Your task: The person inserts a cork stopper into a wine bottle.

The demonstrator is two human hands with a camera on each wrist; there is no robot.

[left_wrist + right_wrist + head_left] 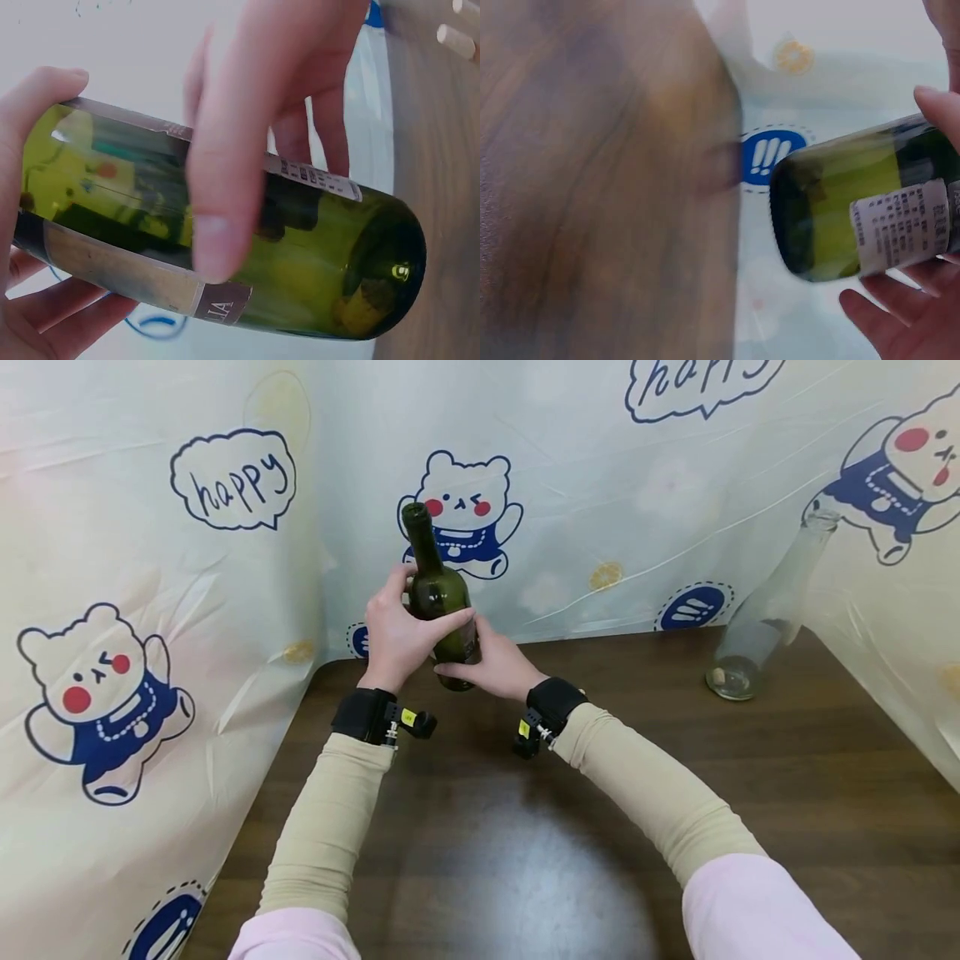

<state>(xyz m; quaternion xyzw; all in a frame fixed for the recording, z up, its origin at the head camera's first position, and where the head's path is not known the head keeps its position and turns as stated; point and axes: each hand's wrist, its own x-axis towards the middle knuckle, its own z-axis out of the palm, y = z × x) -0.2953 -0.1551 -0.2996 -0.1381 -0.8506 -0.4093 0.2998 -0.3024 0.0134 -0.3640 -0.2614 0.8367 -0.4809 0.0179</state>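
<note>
Both hands hold a green glass wine bottle [442, 593] over the far edge of the table, its neck leaning to the left. My left hand [399, 631] grips its upper body, thumb across the front. Nearer the base, my right hand [504, 662] holds the bottle with thumb and fingers on opposite sides. Labels run along the glass, and a small amber-brown piece [364, 307] shows inside near the base in the left wrist view. A white printed label [900, 225] faces the right wrist camera. The bottle's mouth shows in the head view only.
A clear glass bottle [765, 618] stands at the back right of the brown wooden table [600, 777], with a cork-like piece [717, 677] at its bottom. Cork-like cylinders [456, 41] appear in the left wrist view. A printed cloth [570, 527] hangs behind.
</note>
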